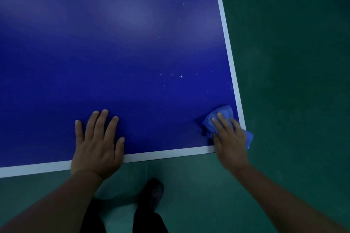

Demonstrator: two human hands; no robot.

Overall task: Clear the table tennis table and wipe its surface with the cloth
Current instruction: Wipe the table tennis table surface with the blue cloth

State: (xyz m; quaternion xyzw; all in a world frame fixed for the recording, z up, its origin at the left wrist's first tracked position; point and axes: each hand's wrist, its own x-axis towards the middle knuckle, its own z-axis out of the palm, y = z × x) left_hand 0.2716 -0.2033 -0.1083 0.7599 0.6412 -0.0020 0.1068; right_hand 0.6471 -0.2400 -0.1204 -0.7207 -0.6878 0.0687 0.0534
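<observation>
The crumpled blue cloth (225,119) sat bunched at the near right corner of the dark blue desk (117,47), one end hanging past the white edge. The right hand (230,142) pressed it with straight fingers. The left hand (96,145) lay flat, fingers released, by the near edge.

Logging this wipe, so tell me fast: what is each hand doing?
Left hand: open, flat on the table.
Right hand: open, pressing the cloth.

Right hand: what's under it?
The blue cloth, bunched on the table corner under the right hand, one fold hanging past the edge. The cloth's middle and the corner beneath are covered.
</observation>
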